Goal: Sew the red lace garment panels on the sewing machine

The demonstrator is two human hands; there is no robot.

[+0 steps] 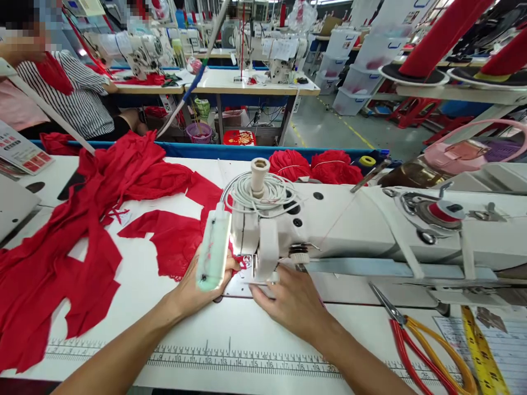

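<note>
My left hand (187,293) is at the needle area of a white sewing machine (341,219), partly hidden behind a pale green lamp (214,249). Its fingertips are closed on the edge of a red fabric piece (177,247) with a lace-like border, which lies flat to the left. On the other side of the needle, my right hand (294,302) is curled close to the presser foot. Its thumb shows below the machine head, while the other fingertips are hidden, so what they grip cannot be made out.
A heap of red fabric (94,219) covers the table's left side. Red bundles (317,164) lie behind the machine. Scissors (411,334) and a yellow tape measure (483,351) rest at right. A printed ruler (247,359) runs along the front. A person in stripes (78,93) sits beyond.
</note>
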